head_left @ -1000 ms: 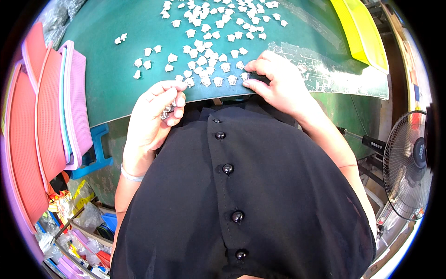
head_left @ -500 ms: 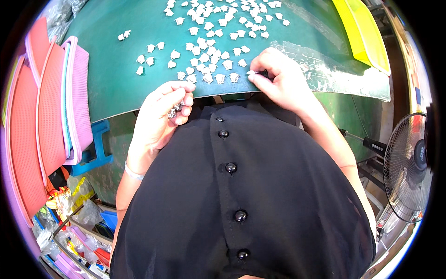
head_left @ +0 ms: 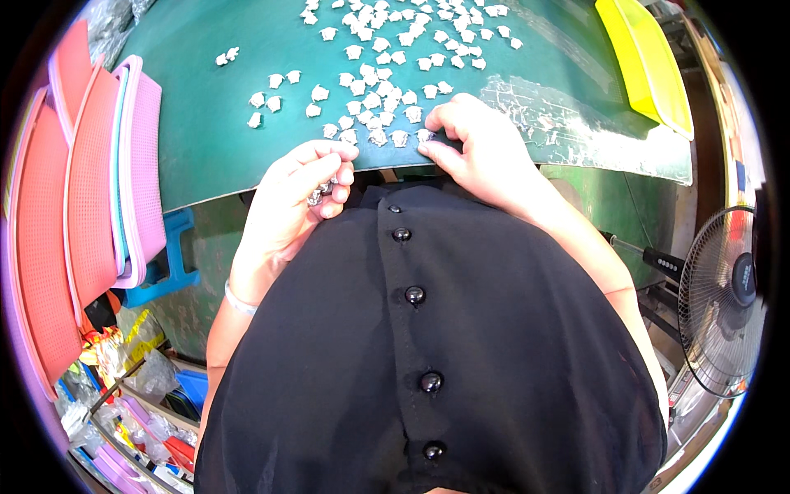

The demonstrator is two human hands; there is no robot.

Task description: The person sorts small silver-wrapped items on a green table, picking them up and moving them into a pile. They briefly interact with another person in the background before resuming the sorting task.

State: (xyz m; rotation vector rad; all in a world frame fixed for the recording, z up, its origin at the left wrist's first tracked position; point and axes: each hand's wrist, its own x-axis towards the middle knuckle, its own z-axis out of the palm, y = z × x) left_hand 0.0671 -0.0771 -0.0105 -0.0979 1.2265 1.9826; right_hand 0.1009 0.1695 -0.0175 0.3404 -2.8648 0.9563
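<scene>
My left hand point(head_left: 300, 185) is closed loosely at the near edge of the green table point(head_left: 206, 156), its thumb and index finger drawn together. Small shiny silvery pieces point(head_left: 319, 194) show in its curled fingers; their exact kind is too small to make out. The thumb and index finger of my right hand point(head_left: 477, 144) close around a small white piece point(head_left: 425, 136) at the right end of the nearest row. Something dark shows beside that piece, partly hidden by the fingers. Two similar white pieces point(head_left: 399, 138) lie just left of it.
Many more small white pieces point(head_left: 372, 100) are scattered toward the far side. A yellow tray point(head_left: 646, 74) stands at the right, a fan point(head_left: 724, 300) below it. Pink and red plastic baskets point(head_left: 70, 206) are stacked at the left, near a blue stool point(head_left: 174, 259).
My right hand has moved left, from beside the row to the white piece at its end. My left hand keeps its grip on the silvery pieces. The whole view has shifted slightly.
</scene>
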